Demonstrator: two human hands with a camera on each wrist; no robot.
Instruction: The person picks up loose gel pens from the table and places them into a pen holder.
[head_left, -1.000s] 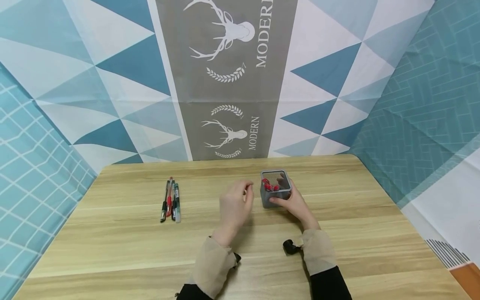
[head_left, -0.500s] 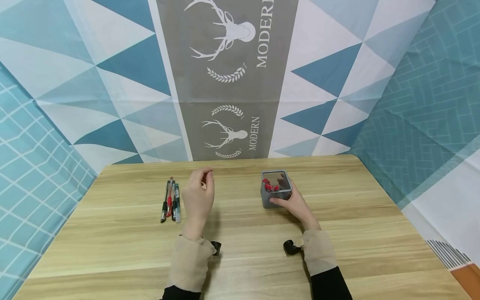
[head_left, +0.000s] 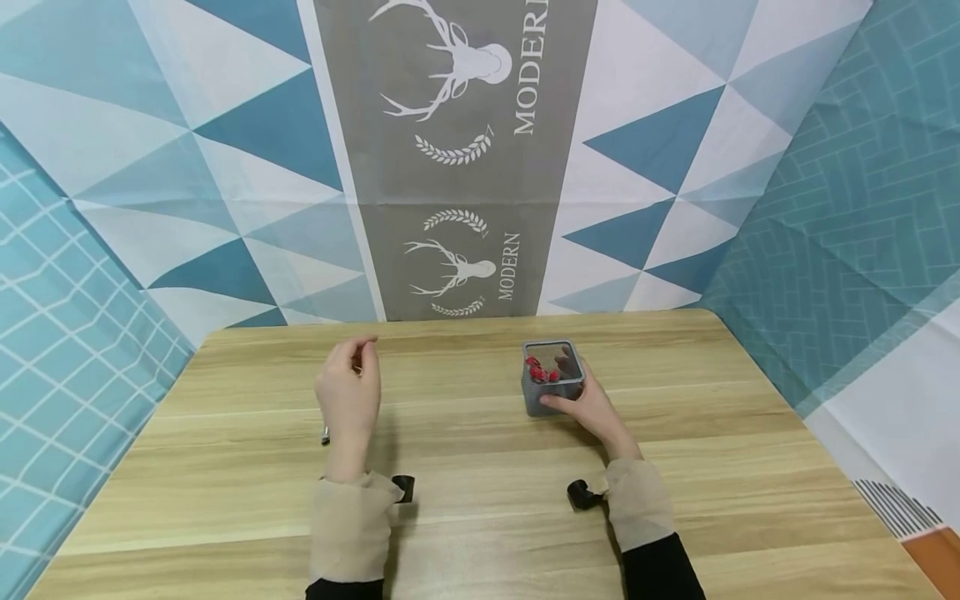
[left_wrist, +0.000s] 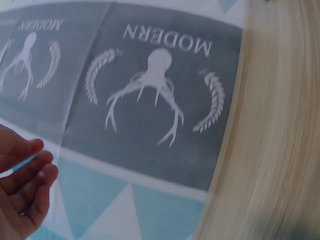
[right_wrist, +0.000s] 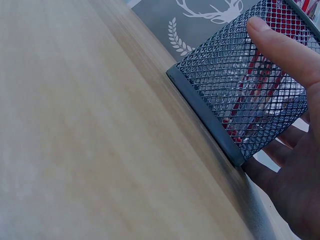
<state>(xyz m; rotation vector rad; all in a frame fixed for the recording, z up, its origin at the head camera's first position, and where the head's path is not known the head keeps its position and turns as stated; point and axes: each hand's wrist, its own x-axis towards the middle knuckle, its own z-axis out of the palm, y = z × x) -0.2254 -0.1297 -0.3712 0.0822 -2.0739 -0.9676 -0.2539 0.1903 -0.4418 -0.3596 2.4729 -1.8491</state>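
My right hand (head_left: 597, 414) grips a grey square mesh pen holder (head_left: 532, 397) from its right side, thumb across the front wall. The holder stands upright on the table. Red-ended pens (head_left: 542, 372) lean inside it; in the right wrist view their red and clear shafts show through the mesh. On the left, my left hand (head_left: 349, 398) hovers over the spot where several loose pens lie. It hides nearly all of them, and only one pen's tip (head_left: 326, 436) shows. In the left wrist view the left hand's fingers (left_wrist: 31, 176) are loosely bent with nothing between them.
The wooden table (head_left: 465, 450) reaches back to a patterned wall cloth (head_left: 457, 183) with deer prints. A teal cloth (head_left: 825, 217) hangs at the right side. Black wrist cameras (head_left: 582, 495) stick out from both beige cuffs.
The left hand has moved left, away from the pen holder, and now covers the loose pens. My right hand keeps its grip on the holder, which has not moved.
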